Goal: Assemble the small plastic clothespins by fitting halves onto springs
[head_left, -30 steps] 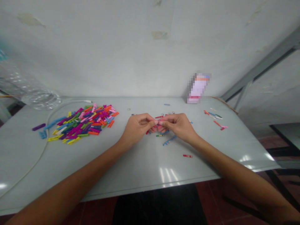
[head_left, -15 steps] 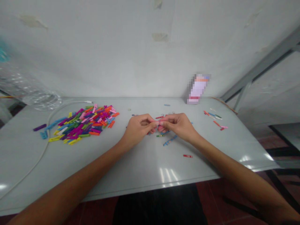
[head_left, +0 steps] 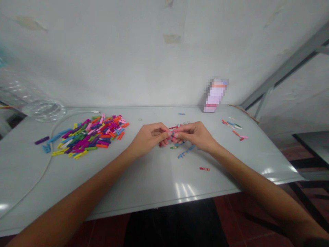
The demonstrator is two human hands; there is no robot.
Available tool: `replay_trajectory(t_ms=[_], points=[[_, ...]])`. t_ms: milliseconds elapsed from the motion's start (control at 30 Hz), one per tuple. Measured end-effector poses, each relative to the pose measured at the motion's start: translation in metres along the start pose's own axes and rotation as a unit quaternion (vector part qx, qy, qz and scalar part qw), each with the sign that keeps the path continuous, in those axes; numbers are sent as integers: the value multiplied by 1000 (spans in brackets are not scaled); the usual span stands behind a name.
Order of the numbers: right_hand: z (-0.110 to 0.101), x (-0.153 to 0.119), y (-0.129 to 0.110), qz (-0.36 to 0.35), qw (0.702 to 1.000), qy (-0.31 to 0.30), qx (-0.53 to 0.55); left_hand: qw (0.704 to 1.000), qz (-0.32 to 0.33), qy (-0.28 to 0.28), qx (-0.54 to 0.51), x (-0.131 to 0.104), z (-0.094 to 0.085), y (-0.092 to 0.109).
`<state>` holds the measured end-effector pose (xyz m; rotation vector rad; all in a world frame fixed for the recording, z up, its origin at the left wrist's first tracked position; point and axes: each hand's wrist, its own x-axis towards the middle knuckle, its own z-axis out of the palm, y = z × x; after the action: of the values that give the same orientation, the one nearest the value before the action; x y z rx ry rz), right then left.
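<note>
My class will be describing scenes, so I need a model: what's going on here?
The left hand and right hand meet fingertip to fingertip over the table, pinching something small, too hidden to name. Loose pieces lie around them, among them a red piece. A heap of coloured clothespins sits to the left, and a few more pieces lie to the right.

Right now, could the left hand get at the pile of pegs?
Probably yes: the pile lies beside the left hand, nothing visible stands between, and the cable runs round its outer side. The grip looks busy, though, pinching a small piece with the right hand.
</note>
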<state>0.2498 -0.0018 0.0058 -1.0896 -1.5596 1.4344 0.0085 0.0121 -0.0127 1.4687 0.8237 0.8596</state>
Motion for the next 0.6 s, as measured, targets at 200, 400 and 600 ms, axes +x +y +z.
replay_trajectory(t_ms=[200,400,600], points=[[0,-5,-1,-130,967,35,-217,995,-5,73,-65,4,-9,2],[19,-6,6,-221,848,-92,-473,990,-24,108,-89,4,-8,4],[36,-1,7,-209,777,-106,-584,991,-40,92,-88,1,-10,5]])
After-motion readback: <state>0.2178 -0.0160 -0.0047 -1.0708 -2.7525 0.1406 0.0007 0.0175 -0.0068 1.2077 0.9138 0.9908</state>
